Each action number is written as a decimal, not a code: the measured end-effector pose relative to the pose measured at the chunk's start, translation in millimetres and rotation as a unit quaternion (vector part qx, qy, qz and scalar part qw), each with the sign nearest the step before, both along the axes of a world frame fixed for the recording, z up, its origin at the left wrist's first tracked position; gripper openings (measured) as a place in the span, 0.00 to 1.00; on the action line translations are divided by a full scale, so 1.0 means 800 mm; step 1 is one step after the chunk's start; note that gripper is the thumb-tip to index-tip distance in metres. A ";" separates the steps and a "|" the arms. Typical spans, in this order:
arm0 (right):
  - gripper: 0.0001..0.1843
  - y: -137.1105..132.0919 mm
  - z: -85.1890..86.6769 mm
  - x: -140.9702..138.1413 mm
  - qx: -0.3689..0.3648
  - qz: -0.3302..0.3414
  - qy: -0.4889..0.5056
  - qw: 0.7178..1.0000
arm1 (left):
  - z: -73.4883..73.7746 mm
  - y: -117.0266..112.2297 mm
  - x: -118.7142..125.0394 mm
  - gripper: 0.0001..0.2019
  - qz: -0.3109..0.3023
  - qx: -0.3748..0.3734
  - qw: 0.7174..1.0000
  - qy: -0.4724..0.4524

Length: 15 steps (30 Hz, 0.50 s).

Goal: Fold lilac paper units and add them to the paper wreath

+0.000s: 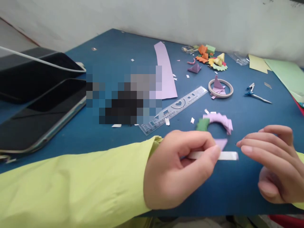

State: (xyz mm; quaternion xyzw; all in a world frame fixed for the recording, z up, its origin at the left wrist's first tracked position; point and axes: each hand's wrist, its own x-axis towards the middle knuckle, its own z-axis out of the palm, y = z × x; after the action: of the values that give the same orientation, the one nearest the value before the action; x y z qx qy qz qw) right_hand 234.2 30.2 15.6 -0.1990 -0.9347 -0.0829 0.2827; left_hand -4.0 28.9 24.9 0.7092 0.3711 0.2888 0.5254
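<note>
Pinched between the thumb and forefinger of my left hand (182,167) is a folded purple paper piece (222,144) with a narrow white strip (228,155) along it. Part of it is hidden by my fingers. My right hand (273,161) is just right of the strip's free end, apart from it, fingers extended and thumb separate, holding nothing. Beyond my left hand lies a curved chain of interlocked folded paper, its purple part (218,118) joined to a green part (202,124). My left hand overlaps the chain's lower end from this view.
A clear ruler (175,109), purple paper sheet (166,72) and tape roll (231,88) with purple pieces inside lie beyond. Further back are coloured folded papers (203,57). A compass (258,95) and green sheet (285,72) lie right; a phone (47,110) lies left. Paper scraps are scattered.
</note>
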 end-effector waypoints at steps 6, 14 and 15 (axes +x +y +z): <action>0.14 -0.002 -0.001 -0.007 -0.018 -0.010 0.031 0.999 | -0.026 -0.001 -0.001 0.06 0.004 0.397 0.915 0.077; 0.14 -0.006 0.000 -0.006 -0.026 0.001 -0.008 1.000 | -0.035 -0.003 0.007 0.06 -0.009 0.396 0.914 0.082; 0.15 -0.007 -0.001 -0.005 -0.023 0.005 -0.017 1.000 | -0.035 -0.004 0.007 0.07 -0.009 0.378 0.922 0.083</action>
State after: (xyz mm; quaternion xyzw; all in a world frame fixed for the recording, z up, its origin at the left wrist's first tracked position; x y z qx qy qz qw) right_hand 229.9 24.6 15.1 -0.1996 -0.9419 -0.0629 0.2628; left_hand 1.7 25.9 -3.1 0.8798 0.2698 0.3429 0.1885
